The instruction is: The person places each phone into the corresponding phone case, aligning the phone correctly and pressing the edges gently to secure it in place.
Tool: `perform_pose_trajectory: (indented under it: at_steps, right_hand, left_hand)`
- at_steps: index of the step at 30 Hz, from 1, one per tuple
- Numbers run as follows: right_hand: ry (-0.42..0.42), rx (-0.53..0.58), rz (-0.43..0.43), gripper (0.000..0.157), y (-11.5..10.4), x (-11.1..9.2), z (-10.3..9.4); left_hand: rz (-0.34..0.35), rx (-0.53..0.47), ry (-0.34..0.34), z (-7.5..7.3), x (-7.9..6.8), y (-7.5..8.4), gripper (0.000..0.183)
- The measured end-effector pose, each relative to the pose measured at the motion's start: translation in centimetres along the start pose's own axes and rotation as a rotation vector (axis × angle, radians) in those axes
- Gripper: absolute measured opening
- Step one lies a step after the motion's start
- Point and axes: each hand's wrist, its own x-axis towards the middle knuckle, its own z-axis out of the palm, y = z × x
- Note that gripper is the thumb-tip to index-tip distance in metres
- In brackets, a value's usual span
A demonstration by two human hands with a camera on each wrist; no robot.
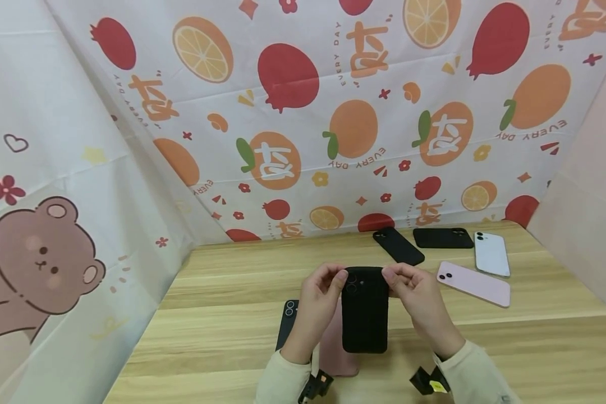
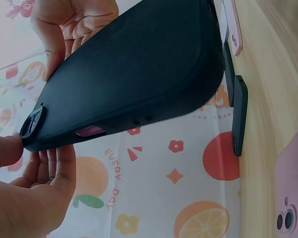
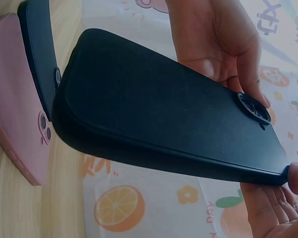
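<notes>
A black phone case (image 1: 365, 320) is held up over the table with its back and camera ring toward the head camera. My left hand (image 1: 319, 306) pinches its upper left corner, thumb on the back beside the camera ring. At the upper right corner my right hand (image 1: 420, 300) pinches it likewise. A side slot of the case shows pinkish in the left wrist view; whether a phone sits inside, I cannot tell. Below it on the table lie a pink phone or case (image 1: 340, 356), partly covered, and a dark phone (image 1: 287, 322), partly behind my left hand.
Toward the back right of the wooden table (image 1: 232, 280) lie two black phones or cases, one slanted (image 1: 400, 247) and one crosswise (image 1: 441, 238). Beside them are a white phone (image 1: 492, 255) and a light pink phone (image 1: 474, 284). A fruit-patterned cloth (image 1: 303, 213) hangs behind the table.
</notes>
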Motion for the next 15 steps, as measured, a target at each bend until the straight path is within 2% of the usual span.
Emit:
perform_pose_trajectory:
  at_steps: [7, 10, 15]
  right_hand:
    - [-0.017, -0.038, -0.002, 0.028, -0.2, -0.1, 0.0]
    - [-0.092, -0.027, 0.009, 0.035, -0.1, 0.2, -0.4]
    - [-0.215, -0.037, 0.05, 0.043, 0.0, 0.7, -1.0]
  left_hand:
    - [-0.006, -0.017, 0.029, 0.1, -0.1, 0.2, 0.018]
    - [-0.061, -0.054, 0.043, 0.0, -0.1, 0.3, 0.019]
    - [-0.116, -0.108, 0.044, 0.2, -0.1, 0.0, 0.019]
